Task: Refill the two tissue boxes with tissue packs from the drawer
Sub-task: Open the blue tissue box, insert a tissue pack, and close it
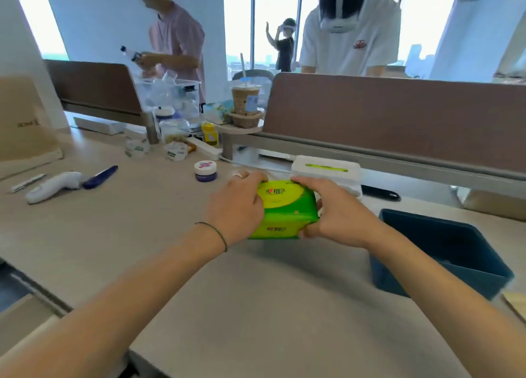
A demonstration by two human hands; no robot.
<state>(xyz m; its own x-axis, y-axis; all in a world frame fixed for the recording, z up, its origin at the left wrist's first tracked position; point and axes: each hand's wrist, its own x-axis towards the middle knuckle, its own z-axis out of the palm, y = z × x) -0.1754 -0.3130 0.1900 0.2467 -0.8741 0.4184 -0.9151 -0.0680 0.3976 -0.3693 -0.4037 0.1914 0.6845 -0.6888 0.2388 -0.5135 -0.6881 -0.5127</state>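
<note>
A green tissue pack [286, 209] sits on the desk in the middle of the view. My left hand [237, 205] grips its left end and my right hand [334, 212] grips its right end. Just behind the pack stands a white tissue box [327, 171] with a lid; a green strip shows through the lid's slot. A dark blue open box [444, 252] stands to the right of my right arm, and its inside looks empty. The drawer is not in view.
A small blue-lidded jar [205, 171], a white handheld device [54, 185] and a blue pen [99, 177] lie on the desk [142, 235] at left. A brown partition [398, 121] runs behind it. Beyond the partition stand people. A drink cup [245, 98] sits on a small shelf.
</note>
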